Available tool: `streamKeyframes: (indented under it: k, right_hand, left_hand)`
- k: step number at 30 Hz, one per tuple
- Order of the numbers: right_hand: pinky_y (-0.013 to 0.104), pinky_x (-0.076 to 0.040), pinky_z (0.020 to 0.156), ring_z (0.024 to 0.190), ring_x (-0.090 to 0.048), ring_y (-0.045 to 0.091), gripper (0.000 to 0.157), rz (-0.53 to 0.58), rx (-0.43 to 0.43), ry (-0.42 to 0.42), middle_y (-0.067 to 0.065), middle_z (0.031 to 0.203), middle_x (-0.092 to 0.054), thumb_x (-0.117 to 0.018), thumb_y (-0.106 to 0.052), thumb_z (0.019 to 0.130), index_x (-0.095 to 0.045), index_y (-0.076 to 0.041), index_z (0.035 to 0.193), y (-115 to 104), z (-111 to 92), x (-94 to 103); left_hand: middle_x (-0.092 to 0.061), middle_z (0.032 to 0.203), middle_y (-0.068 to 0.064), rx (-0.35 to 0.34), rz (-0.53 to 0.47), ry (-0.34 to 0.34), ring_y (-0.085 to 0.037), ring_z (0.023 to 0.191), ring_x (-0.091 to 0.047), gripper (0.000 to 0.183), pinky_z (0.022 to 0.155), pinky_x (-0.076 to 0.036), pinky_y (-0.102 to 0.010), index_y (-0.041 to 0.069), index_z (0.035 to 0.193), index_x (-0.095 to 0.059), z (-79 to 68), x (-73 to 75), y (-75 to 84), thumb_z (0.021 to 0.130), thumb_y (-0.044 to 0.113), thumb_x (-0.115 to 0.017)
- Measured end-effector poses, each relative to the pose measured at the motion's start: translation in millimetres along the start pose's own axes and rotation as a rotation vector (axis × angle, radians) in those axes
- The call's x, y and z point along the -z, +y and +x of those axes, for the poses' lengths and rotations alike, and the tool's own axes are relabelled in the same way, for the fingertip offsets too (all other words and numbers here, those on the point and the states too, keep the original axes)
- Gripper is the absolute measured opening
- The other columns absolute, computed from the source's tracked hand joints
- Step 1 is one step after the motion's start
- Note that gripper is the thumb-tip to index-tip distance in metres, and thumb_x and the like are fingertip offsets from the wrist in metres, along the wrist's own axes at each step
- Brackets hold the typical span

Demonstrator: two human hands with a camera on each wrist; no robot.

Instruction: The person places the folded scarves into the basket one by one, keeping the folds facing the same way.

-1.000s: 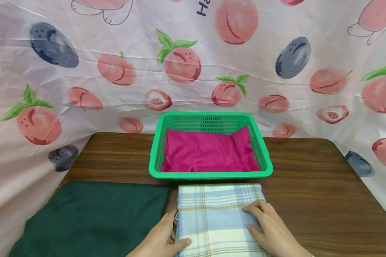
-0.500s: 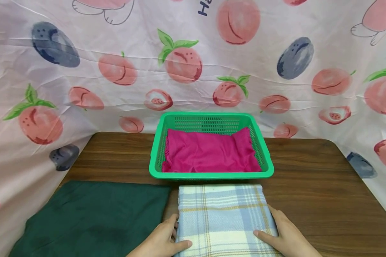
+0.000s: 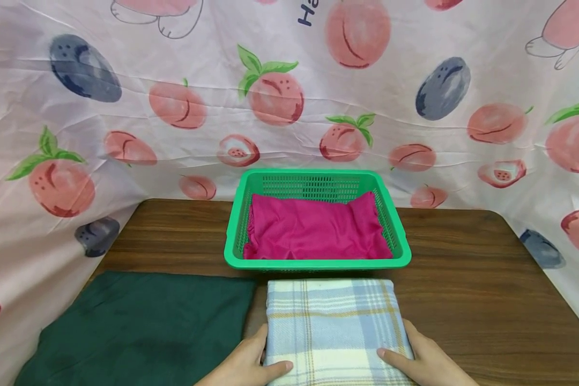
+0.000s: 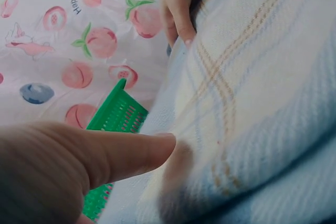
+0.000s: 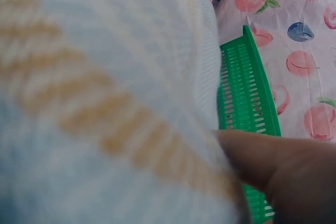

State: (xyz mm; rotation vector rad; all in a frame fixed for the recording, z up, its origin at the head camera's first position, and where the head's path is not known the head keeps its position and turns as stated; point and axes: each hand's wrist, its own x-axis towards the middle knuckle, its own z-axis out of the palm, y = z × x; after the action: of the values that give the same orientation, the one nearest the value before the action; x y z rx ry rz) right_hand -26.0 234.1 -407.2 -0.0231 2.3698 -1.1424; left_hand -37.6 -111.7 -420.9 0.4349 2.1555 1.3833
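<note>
A folded plaid cloth (image 3: 333, 332) in pale blue, cream and tan lies at the front middle in the head view. My left hand (image 3: 248, 362) grips its left side, thumb on top and fingers down along the edge. At the right side my right hand (image 3: 424, 356) holds it the same way, with the fingers partly hidden behind the cloth. Up close in the left wrist view, the left thumb (image 4: 131, 153) lies over the cloth's soft weave. In the right wrist view the right thumb (image 5: 262, 156) presses at the cloth's edge.
Just beyond the cloth stands a green plastic basket (image 3: 318, 264) with a magenta fabric piece (image 3: 313, 228) inside. Dark green fabric (image 3: 140, 327) is spread at the left on the brown wooden table (image 3: 473, 279). A fruit-print curtain (image 3: 289, 32) hangs behind and at both sides.
My right hand has moved from the top of the cloth to its right edge and grips it there. The left hand stays at the left edge, its thumb slightly further in.
</note>
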Motion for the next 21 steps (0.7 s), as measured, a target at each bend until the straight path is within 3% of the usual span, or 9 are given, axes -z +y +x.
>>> streamKeyframes:
  k: [6, 9, 14, 16, 18, 21]
  right_hand:
    - [0.046, -0.049, 0.083, 0.104, -0.056, 0.027, 0.083, 0.081, 0.055, -0.052, 0.017, 0.124, -0.056, -0.061, -0.033, 0.093, -0.013, 0.008, 0.147, 1, 2, -5.9]
    - [0.046, -0.046, 0.092, 0.117, -0.05, 0.032, 0.084, 0.147, 0.108, -0.11, 0.025, 0.137, -0.046, -0.057, -0.032, 0.096, -0.004, 0.008, 0.149, -1, 2, -7.8]
    - [0.066, -0.027, 0.104, 0.138, -0.02, 0.045, 0.085, 0.226, 0.14, -0.163, 0.028, 0.154, -0.018, -0.051, -0.033, 0.099, 0.005, 0.004, 0.15, -5, 4, -12.0]
    - [0.067, -0.025, 0.104, 0.138, -0.023, 0.044, 0.084, 0.248, 0.139, -0.172, 0.028, 0.154, -0.018, -0.051, -0.033, 0.099, 0.005, 0.003, 0.151, -6, 4, -13.4]
    - [0.053, -0.035, 0.106, 0.134, -0.035, 0.039, 0.083, 0.287, 0.143, -0.193, 0.027, 0.153, -0.022, -0.051, -0.031, 0.1, 0.006, 0.001, 0.151, -7, 3, -13.8]
    - [0.03, -0.047, 0.094, 0.116, -0.055, 0.027, 0.082, 0.378, 0.165, -0.237, 0.025, 0.143, -0.038, -0.051, -0.026, 0.1, 0.008, -0.001, 0.151, -8, 2, -13.6]
  left_hand:
    - [-0.057, 0.12, -0.009, -0.033, 0.003, 0.038, -0.023, 0.112, -0.053, 0.075, 0.087, -0.044, -0.023, -0.006, 0.14, -0.028, -2.5, -2.6, 1.8, 0.09, 0.033, -0.067]
    - [-0.053, 0.127, -0.011, -0.041, -0.054, 0.022, -0.026, 0.119, -0.049, 0.076, 0.091, -0.041, -0.02, -0.005, 0.144, -0.022, -3.1, -2.1, 5.0, 0.093, 0.033, -0.063]
    - [-0.049, 0.127, -0.008, -0.019, -0.163, -0.027, -0.024, 0.122, -0.044, 0.075, 0.093, -0.04, -0.018, 0.001, 0.145, -0.018, -3.1, 0.7, 9.3, 0.093, 0.03, -0.063]
    - [-0.046, 0.128, -0.008, -0.006, -0.191, -0.045, -0.023, 0.123, -0.042, 0.08, 0.093, -0.04, -0.021, 0.002, 0.146, -0.015, -4.2, 2.3, 10.4, 0.091, 0.03, -0.066]
    - [-0.042, 0.13, -0.009, 0.008, -0.222, -0.068, -0.024, 0.125, -0.039, 0.086, 0.096, -0.04, -0.025, 0.003, 0.147, -0.011, -5.3, 3.8, 11.1, 0.089, 0.03, -0.068]
    - [-0.033, 0.139, -0.014, 0.038, -0.24, -0.078, -0.03, 0.131, -0.031, 0.096, 0.098, -0.039, -0.03, 0.002, 0.149, -0.002, -7.1, 4.9, 11.9, 0.087, 0.032, -0.069]
